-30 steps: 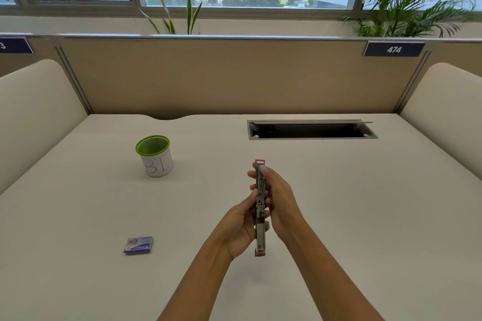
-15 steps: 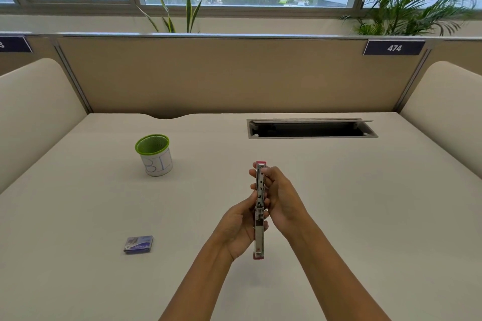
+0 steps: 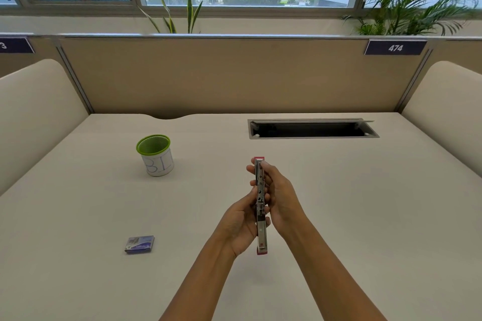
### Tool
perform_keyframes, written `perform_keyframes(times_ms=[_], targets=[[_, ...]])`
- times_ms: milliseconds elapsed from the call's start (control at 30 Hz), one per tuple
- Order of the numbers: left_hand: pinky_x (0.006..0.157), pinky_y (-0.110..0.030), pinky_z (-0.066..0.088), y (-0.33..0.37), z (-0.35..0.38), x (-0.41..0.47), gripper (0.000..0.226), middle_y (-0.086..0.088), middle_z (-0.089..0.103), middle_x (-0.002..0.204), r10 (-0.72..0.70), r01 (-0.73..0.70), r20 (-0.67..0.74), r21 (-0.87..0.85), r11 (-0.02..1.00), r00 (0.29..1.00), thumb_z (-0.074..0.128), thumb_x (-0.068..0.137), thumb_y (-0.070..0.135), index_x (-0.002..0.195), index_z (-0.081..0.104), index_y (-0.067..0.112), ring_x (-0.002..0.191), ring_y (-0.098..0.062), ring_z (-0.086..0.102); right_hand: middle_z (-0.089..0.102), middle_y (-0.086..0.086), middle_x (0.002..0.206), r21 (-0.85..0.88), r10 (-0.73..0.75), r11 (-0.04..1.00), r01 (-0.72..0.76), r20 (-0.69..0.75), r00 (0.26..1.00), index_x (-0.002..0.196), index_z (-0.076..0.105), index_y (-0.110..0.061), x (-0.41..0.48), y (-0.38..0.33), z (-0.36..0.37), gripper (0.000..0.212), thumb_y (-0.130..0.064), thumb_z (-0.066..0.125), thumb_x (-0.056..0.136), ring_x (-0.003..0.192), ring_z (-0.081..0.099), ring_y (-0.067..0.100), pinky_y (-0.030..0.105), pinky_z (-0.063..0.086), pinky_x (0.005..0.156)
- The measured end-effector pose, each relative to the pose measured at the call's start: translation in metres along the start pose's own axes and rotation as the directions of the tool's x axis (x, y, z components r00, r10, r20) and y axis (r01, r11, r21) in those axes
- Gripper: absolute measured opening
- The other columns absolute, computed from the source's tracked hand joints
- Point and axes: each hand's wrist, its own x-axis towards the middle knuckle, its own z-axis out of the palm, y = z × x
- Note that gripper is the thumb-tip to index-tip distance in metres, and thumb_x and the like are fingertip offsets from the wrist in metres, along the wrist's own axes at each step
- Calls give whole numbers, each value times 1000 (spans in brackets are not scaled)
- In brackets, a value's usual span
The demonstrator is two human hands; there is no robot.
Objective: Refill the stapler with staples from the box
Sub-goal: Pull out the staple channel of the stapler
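Two hands hold one long pink-and-silver metal stapler [image 3: 261,232] over the pale beige desk [image 3: 365,216], its narrow metal side up and its length running away from the person. Left hand [image 3: 241,219] grips the near half from the left, thumb against the metal. Right hand [image 3: 280,198] wraps the far half from the right, its fingertips [image 3: 251,169] curling round to the stapler's left side. One small purple cardboard box of staples [image 3: 139,244] lies flat on the desk, well apart to the left of the hands. One green-rimmed mesh cup with a white paper wrap [image 3: 155,155] stands farther back left. One dark rectangular cable slot [image 3: 310,129] sits behind.
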Motion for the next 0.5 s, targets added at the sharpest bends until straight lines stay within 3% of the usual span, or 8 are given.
perform_keyframes(times_ms=[300, 500], targets=[[74, -35, 41, 1, 3, -1, 29, -6, 63, 82, 5, -4, -40, 30, 1000, 999, 52, 88, 33, 97, 69, 11, 73, -18, 53, 75, -15, 95, -13, -35, 999, 35, -3, 999, 98, 69, -30, 0, -1, 0, 22, -35, 48, 92, 86, 59, 10, 27, 46, 74], [68, -32, 41, -1, 3, -1, 31, -5, 63, 82, 0, 1, -27, 37, 999, 1000, 58, 78, 35, 93, 70, 11, 72, -16, 51, 73, -13, 101, 40, -8, 999, 6, 46, 999, 102, 69, -29, 1, -4, -4, 25, -31, 46, 93, 84, 57, 10, 24, 45, 71]])
